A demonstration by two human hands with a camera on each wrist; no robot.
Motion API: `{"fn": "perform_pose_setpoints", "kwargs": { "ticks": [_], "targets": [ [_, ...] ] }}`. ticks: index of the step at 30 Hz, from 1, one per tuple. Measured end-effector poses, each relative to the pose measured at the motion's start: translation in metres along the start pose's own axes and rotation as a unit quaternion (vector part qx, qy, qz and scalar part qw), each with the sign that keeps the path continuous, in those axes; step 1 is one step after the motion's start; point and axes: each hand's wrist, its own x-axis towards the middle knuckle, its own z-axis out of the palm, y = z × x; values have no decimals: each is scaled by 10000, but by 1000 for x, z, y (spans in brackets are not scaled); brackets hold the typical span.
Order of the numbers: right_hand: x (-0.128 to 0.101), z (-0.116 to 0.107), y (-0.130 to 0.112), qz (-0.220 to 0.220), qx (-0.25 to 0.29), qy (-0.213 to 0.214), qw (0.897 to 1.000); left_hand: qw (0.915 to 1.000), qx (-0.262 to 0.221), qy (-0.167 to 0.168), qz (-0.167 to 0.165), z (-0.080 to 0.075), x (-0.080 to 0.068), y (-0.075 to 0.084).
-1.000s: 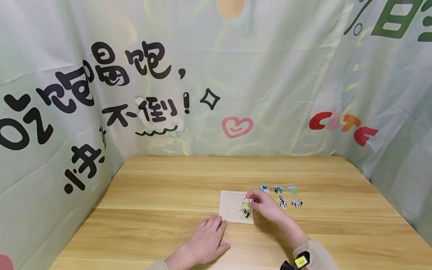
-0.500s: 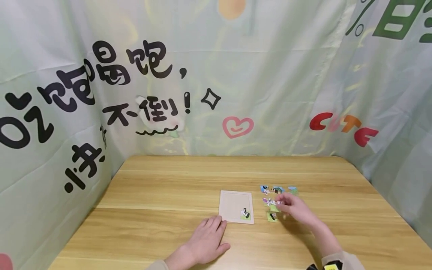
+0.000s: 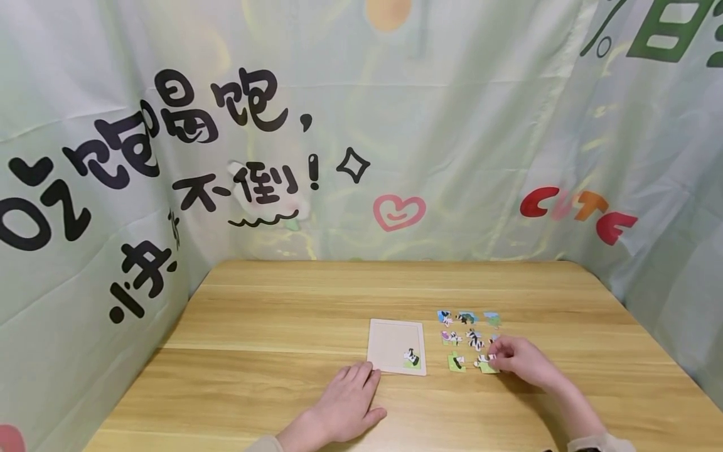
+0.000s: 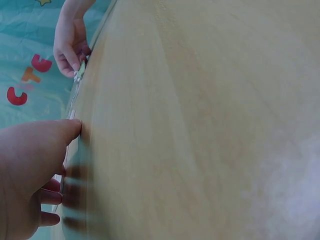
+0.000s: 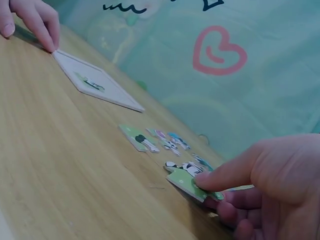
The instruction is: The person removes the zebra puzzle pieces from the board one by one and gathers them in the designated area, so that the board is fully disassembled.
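My right hand (image 3: 522, 361) pinches a green-bottomed puzzle piece (image 5: 186, 181) with a black-and-white animal part printed on it. In the right wrist view the thumb lies on top of the piece, which is tilted with its near edge just above the table. Loose puzzle pieces (image 3: 475, 339) lie beside and behind it, and one is partly covered by the hand. My left hand (image 3: 347, 402) lies flat on the table, its fingertips touching the near left corner of a square puzzle tray (image 3: 390, 345). One puzzle piece (image 3: 412, 358) sits in the tray's near right corner.
The wooden table (image 3: 282, 314) runs back to a printed fabric curtain (image 3: 452, 125), which also stands along both sides. Between the tray and the held piece lies another green puzzle piece (image 3: 456, 362).
My right hand has moved right with the puzzle piece, from over the tray's right side, past the loose pieces, to their near right corner. The left hand stays in place.
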Motion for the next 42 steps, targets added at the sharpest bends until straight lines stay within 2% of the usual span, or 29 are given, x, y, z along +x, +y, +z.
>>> {"fn": "perform_pose_setpoints", "kwargs": {
  "ticks": [11,16,24,32,42],
  "targets": [
    [0,10,-9,54,-657,255,9975,9999,-55,-141,-70,0,2,0],
    [-2,9,-7,-20,-631,130,9979,9998,-46,-179,-53,0,1,1],
    [-3,8,-4,-422,-616,-163,9971,9999,26,-90,-36,1,0,2],
    [-2,8,-5,-488,-713,-229,9960,9999,8,-107,-60,0,0,2],
    [1,5,-14,-449,-187,-66,9988,10000,56,-30,-50,0,-1,0]
  ]
}}
